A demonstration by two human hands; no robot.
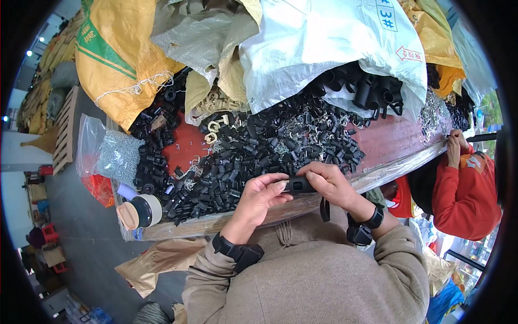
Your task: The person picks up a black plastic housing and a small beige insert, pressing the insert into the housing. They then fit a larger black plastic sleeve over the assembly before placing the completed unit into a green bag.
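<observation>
A small black plastic part with a rectangular opening in its side is held level between my two hands, above the table's near edge. My left hand pinches its left end between thumb and fingers. Wrapped around its right end are the thumb and fingers of my right hand, which hide part of it. Just beyond both hands lies a wide heap of small black plastic parts, with thin metal clips mixed in. A black strap hangs below my right hand.
White sack spills larger black tubes at the back. Yellow sack stands at the back left. At the left are a bag of small metal pieces and a tape roll. A person in red works at the right.
</observation>
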